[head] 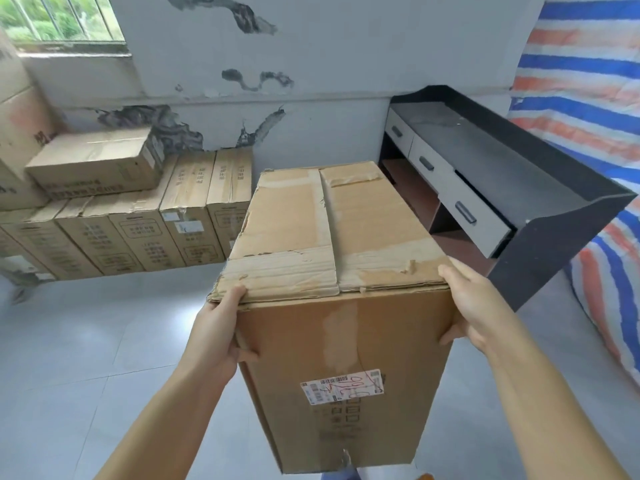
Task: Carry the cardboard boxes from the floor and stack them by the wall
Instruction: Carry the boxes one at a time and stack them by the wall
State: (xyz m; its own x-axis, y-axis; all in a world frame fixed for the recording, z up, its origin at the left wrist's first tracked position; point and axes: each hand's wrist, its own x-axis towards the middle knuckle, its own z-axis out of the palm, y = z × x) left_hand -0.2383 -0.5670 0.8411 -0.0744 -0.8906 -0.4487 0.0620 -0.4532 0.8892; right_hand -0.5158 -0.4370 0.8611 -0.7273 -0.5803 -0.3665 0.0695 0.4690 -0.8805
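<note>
Item: worn cardboard box (343, 271), my left hand (221, 327) and right hand (474, 306) clamping its sides; I keep it level toward the wall stack (145, 216).

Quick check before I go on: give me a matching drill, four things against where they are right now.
Things:
1. carried box
2. small box
3. desk
4. label

Places:
A. on top of the row of boxes by the wall
B. held between both hands
C. on the carried box's near face
D. against the wall, right of the boxes

Pairs: 1-B, 2-A, 3-D, 4-C. The left hand and right hand grip the sides.
</note>
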